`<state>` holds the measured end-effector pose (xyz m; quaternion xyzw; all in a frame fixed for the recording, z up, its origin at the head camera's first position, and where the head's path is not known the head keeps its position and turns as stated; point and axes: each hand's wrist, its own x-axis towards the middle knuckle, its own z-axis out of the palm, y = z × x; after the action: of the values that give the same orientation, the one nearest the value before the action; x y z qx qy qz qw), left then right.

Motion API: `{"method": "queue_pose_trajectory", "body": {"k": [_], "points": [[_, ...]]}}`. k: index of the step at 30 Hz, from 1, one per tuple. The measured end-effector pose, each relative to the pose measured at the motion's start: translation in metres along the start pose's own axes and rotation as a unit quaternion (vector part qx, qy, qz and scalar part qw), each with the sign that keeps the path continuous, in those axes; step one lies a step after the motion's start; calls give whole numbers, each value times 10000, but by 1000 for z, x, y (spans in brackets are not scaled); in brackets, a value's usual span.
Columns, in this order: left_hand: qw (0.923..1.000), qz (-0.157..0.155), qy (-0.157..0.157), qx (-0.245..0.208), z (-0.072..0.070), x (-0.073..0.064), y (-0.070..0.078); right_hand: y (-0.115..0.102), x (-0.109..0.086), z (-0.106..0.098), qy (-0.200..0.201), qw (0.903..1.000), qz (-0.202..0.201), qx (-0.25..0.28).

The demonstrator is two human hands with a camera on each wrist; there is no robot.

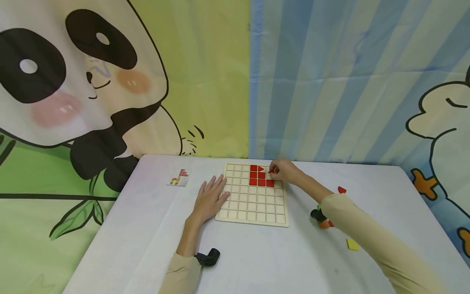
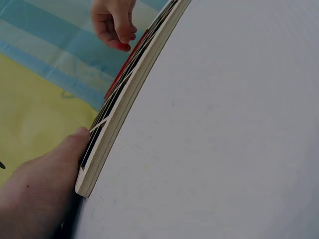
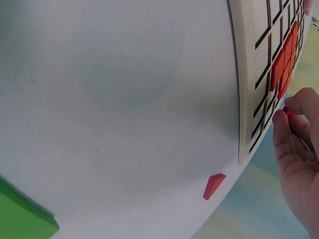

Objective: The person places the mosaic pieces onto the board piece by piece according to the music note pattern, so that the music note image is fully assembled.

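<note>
A pale wooden grid board (image 1: 253, 204) lies on the table. Flat red squares (image 1: 261, 175) and a red triangle (image 1: 260, 168) fill several cells near its far edge. Between thumb and fingertips my right hand (image 1: 285, 170) pinches a small red piece (image 3: 286, 111) over the board's far right corner; the fingers mostly cover its shape. My left hand (image 1: 209, 200) lies with fingers spread along the board's left edge, its fingertips touching the frame. In the left wrist view, the thumb (image 2: 75, 142) presses against the board's rim.
A small printed card (image 1: 179, 178) with a coloured grid pattern lies left of the board. To the right are a loose red piece (image 1: 342, 190), a yellow piece (image 1: 352, 244) and an orange piece (image 1: 324, 224) partly under the right forearm. A green block (image 3: 25, 216) shows in the right wrist view.
</note>
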<state>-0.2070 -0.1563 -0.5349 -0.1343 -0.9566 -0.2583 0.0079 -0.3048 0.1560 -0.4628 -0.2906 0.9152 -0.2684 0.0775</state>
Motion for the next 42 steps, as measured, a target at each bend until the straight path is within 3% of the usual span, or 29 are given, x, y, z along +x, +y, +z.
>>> {"method": "queue_pose_trajectory", "body": {"k": [5, 18, 30, 37, 42], "points": [[10000, 34, -14, -11, 0, 1, 1, 3, 0, 2, 35, 9999, -81, 115], [10000, 12, -57, 13, 0, 2, 1, 8, -2, 5, 3, 9979, -502, -414], [10000, 36, -76, -8, -1, 2, 4, -2, -2, 6, -133, 9991, -249, -320], [9999, 14, -102, -5, -1, 1, 4, 0, -9, -20, -21, 9999, 124, -114], [9999, 0, -99, -17, -3, 1, 4, 19, -17, -45, 96, 9991, 53, -404]]}}
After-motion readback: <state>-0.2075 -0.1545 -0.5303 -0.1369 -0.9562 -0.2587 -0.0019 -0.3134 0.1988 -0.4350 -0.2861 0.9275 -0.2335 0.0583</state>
